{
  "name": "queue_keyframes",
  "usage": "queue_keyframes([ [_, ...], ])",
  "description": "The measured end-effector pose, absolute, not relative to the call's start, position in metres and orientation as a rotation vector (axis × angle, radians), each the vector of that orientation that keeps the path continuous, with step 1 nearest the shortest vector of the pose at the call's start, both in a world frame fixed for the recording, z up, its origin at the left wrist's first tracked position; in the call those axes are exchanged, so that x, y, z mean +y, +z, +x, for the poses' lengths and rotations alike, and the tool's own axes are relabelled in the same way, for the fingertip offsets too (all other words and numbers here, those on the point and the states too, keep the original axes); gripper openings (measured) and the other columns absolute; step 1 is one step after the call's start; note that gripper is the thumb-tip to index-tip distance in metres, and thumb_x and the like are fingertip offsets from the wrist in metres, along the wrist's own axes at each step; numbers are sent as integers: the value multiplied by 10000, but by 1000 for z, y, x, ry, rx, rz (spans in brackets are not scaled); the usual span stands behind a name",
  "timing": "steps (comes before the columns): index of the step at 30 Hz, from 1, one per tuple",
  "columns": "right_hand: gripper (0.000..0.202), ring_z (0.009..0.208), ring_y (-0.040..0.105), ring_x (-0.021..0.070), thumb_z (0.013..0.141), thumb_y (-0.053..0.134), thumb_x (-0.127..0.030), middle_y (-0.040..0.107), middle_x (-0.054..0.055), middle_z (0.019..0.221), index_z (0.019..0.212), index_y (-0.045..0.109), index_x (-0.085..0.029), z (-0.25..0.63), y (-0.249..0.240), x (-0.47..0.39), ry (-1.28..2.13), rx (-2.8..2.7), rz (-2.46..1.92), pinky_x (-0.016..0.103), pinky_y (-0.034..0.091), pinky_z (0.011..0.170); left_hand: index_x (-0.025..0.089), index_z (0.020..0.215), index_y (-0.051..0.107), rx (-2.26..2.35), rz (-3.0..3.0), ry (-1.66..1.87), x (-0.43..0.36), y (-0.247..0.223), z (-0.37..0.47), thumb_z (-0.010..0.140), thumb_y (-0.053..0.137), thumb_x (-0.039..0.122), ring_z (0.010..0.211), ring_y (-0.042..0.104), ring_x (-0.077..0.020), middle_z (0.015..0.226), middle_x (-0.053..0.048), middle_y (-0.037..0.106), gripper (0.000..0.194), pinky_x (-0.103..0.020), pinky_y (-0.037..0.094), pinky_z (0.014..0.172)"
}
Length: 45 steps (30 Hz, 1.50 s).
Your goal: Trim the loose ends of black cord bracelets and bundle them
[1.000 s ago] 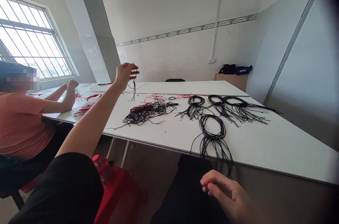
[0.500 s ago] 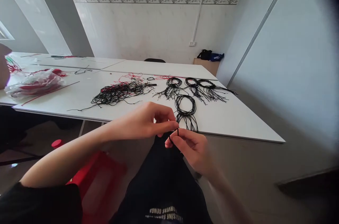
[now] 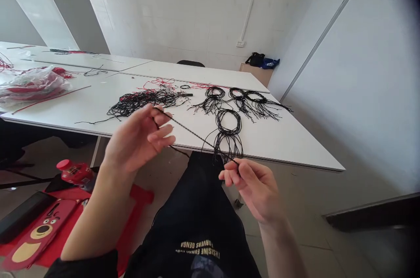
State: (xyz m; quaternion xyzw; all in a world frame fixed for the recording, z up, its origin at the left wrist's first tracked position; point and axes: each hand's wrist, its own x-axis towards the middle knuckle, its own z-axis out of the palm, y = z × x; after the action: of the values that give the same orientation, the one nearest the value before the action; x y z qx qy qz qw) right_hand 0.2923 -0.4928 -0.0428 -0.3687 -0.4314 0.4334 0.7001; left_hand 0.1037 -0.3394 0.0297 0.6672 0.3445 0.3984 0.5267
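A thin black braided cord [image 3: 193, 131] runs straight and slanting between my two hands, above the near table edge. My left hand [image 3: 141, 138] pinches it between thumb and forefinger, the other fingers loosely curled, and a tail of cord hangs below them. Lower and to the right, my right hand [image 3: 252, 184] grips the other end between thumb and fingertips. Just beyond the right hand, a looped bundle of black cords [image 3: 229, 122] lies on the table with its loose ends at the near edge.
On the white table [image 3: 288, 142] lie a tangled heap of black cords [image 3: 144, 100], more looped bundles [image 3: 215, 94], red threads [image 3: 160, 83] and a plastic bag [image 3: 36, 85]. Below left, a red stool [image 3: 131, 230] holds a red bottle [image 3: 74, 173] and a bear-faced pouch [image 3: 42, 234].
My hands were close together over the cord. The left has moved up and left and the right slightly down and right, drawing the cord out straight. The view has tilted down.
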Motion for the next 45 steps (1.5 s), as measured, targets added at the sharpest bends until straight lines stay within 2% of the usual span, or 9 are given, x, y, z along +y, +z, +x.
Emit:
queue_keyframes([
  [5,262,675,689,157,909,593,-359,668,28,636,836,748,-161,283,-37,-497,1187,-874,-737,260,597,614,275,826,651,733,1211,1160,-330,30,100,924,357,326,598,476,-95,907,-7,601,314,-305,385,591],
  [11,209,772,732,177,910,599,-323,756,51,784,935,746,-175,275,-36,-503,1263,-819,-694,250,626,653,151,850,596,267,727,1065,-332,38,109,923,340,120,457,432,18,894,-21,630,267,-123,391,447],
  [15,118,805,732,175,883,641,-270,763,36,819,887,736,-199,272,-33,-508,1203,-819,-729,249,630,673,126,938,569,179,592,1008,-331,38,111,907,328,86,457,485,9,872,-39,649,247,-111,403,417],
  [23,80,815,726,175,879,637,-232,747,10,753,841,702,-206,264,-26,-513,1134,-768,-725,233,626,619,128,894,602,204,616,1008,-325,38,114,898,330,80,454,480,11,874,-42,659,276,-97,389,400],
  [28,202,943,685,185,932,548,-264,728,37,924,815,706,-215,278,-39,-507,850,-1063,-876,315,585,822,120,895,668,224,935,850,-331,29,117,885,469,111,397,377,18,739,-3,614,200,-87,301,344],
  [32,212,1124,586,181,881,626,-257,644,35,1150,1091,658,-262,282,-43,-493,550,-1167,-1078,325,486,985,150,915,704,229,1402,342,-351,21,132,869,582,165,427,381,0,654,18,586,132,-108,315,395],
  [35,199,825,674,130,894,620,-285,707,13,905,1086,658,-252,284,-41,-488,731,-1184,-1103,252,553,778,160,980,691,230,1661,100,-362,21,141,886,582,222,490,449,-27,705,-1,626,157,-134,374,453],
  [38,142,508,584,78,917,592,-298,616,-32,562,901,702,-211,292,-41,-491,704,-1087,-1053,196,503,542,148,908,677,290,1763,117,-361,25,140,881,594,299,492,456,-41,625,19,593,175,-146,385,464],
  [45,156,429,505,67,870,651,-316,500,-40,498,831,736,-191,320,-37,-502,651,-904,-897,167,456,379,142,742,622,321,1720,282,-343,20,124,849,624,338,493,451,-49,545,41,526,224,-152,371,468],
])
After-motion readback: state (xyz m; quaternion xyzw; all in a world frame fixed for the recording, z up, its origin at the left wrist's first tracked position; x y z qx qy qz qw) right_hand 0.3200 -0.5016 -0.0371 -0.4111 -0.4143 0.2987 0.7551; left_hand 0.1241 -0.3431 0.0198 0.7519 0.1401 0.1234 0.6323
